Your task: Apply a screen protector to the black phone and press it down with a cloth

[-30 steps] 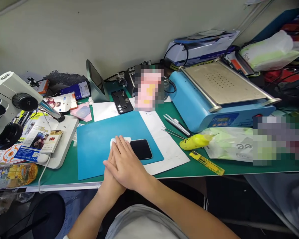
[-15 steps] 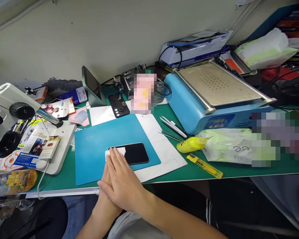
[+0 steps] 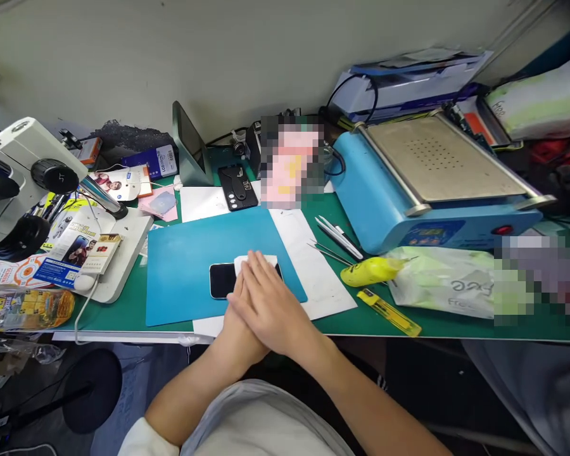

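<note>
A phone point(image 3: 221, 280) with a black screen and light frame lies face up on the blue mat point(image 3: 185, 253). A white wipe point(image 3: 270, 260) is pressed against the right part of its screen. My left hand point(image 3: 242, 332) is on the wipe, fingers stretched forward and largely hidden. On top of it rests my right hand point(image 3: 273, 304), flat, its fingers extended side by side over the left ones. The phone's right end is mostly covered by the hands and the wipe.
Left stands a microscope point(image 3: 52, 171) with boxes on its base. Tweezers point(image 3: 337, 237), a yellow bottle point(image 3: 368, 271) and a yellow blade case point(image 3: 389, 312) lie right of the mat. Behind them is a blue heating plate machine point(image 3: 375, 209). A black phone case point(image 3: 237, 187) lies behind the mat.
Both hands, stacked, have slid with the wipe from the phone's left end to its right end. The left part of the screen is now uncovered. The view has shifted slightly.
</note>
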Motion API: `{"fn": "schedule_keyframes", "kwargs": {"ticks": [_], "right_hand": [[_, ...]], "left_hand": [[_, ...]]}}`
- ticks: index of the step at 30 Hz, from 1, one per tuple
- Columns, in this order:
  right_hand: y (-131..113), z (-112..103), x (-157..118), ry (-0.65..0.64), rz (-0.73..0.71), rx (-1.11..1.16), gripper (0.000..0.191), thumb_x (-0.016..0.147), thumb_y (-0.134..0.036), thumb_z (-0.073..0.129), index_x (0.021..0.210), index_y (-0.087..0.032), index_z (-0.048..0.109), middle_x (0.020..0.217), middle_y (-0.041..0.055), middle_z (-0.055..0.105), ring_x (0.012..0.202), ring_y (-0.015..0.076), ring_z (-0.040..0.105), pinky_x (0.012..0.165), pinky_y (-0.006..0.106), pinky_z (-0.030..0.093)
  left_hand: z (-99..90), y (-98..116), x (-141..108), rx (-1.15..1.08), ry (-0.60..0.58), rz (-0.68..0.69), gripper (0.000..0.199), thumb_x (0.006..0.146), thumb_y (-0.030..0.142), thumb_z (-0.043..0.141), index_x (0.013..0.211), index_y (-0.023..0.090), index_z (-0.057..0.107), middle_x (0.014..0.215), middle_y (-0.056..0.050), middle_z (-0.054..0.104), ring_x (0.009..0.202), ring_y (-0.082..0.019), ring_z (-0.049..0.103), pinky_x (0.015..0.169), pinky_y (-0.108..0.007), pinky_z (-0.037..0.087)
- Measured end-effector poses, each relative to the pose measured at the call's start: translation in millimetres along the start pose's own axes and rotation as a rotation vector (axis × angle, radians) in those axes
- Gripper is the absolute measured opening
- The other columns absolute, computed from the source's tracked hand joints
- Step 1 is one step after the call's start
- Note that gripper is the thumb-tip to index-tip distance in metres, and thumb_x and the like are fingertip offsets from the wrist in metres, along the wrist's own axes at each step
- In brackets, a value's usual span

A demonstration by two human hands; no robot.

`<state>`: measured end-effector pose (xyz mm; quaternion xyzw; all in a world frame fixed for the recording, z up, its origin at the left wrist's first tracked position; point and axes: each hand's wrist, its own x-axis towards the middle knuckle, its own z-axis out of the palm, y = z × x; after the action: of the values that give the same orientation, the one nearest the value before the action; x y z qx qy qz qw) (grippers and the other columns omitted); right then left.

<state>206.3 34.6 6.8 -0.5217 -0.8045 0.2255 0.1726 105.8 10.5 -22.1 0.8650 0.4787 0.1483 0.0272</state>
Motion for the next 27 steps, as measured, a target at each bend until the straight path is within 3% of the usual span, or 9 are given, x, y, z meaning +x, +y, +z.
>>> {"fn": "schedule_keyframes", "kwargs": {"ticks": [2, 6, 10, 15, 22, 27], "right_hand": [[5, -1, -4, 0.019, 0.034, -0.022, 0.082, 0.104, -0.059, 0.029, 0.157, 0.003, 0.034, 0.167, 0.0254, 0.025, 0.158, 0.0354, 0.018, 0.127, 0.058, 0.028], [10, 1, -14, 0.086, 0.05, -0.074, 0.081, 0.104, -0.058, 0.031, 0.157, 0.003, 0.034, 0.167, 0.0255, 0.024, 0.159, 0.0366, 0.017, 0.126, 0.058, 0.031], [14, -1, -14, 0.066, 0.089, -0.083, 0.083, 0.103, -0.059, 0.031, 0.156, 0.004, 0.035, 0.166, 0.0271, 0.024, 0.158, 0.0382, 0.018, 0.126, 0.058, 0.03], [15, -4, -18, 0.077, 0.046, -0.091, 0.08, 0.104, -0.057, 0.031, 0.156, 0.004, 0.035, 0.167, 0.0262, 0.024, 0.158, 0.0363, 0.017, 0.126, 0.057, 0.031], [19, -5, -12, 0.065, 0.063, -0.092, 0.082, 0.105, -0.058, 0.029, 0.156, 0.005, 0.034, 0.167, 0.0271, 0.024, 0.158, 0.0363, 0.019, 0.127, 0.056, 0.029], [7, -2, -16, 0.061, -0.002, -0.12, 0.082, 0.104, -0.058, 0.032, 0.156, 0.005, 0.034, 0.167, 0.0281, 0.022, 0.158, 0.0386, 0.017, 0.126, 0.057, 0.031]], "left_hand": [[-0.1, 3, 2, -0.013, -0.016, 0.064, 0.077, 0.102, 0.025, 0.05, 0.166, 0.014, 0.009, 0.169, -0.015, 0.03, 0.16, -0.03, 0.021, 0.132, -0.051, 0.023], [3.4, 10, 0, -0.032, -0.001, 0.009, 0.068, 0.104, 0.013, 0.034, 0.167, 0.022, 0.009, 0.169, -0.009, 0.033, 0.16, -0.024, 0.022, 0.132, -0.048, 0.026], [6.0, 14, 6, -0.061, -0.092, 0.091, 0.072, 0.103, 0.025, 0.047, 0.166, 0.019, 0.012, 0.166, -0.012, 0.037, 0.159, -0.028, 0.023, 0.131, -0.051, 0.027], [9.2, 21, 3, -0.078, -0.103, 0.005, 0.069, 0.103, 0.013, 0.037, 0.166, 0.021, 0.012, 0.165, -0.01, 0.04, 0.158, -0.023, 0.026, 0.13, -0.046, 0.031], [10.6, 16, 5, -0.021, -0.118, 0.059, 0.07, 0.104, 0.022, 0.043, 0.166, 0.019, 0.011, 0.166, -0.013, 0.038, 0.159, -0.029, 0.024, 0.13, -0.053, 0.03], [5.1, 9, -7, 0.024, -0.095, 0.055, 0.066, 0.105, 0.016, 0.033, 0.166, 0.031, 0.012, 0.169, -0.004, 0.033, 0.16, -0.023, 0.022, 0.13, -0.05, 0.031]]}}
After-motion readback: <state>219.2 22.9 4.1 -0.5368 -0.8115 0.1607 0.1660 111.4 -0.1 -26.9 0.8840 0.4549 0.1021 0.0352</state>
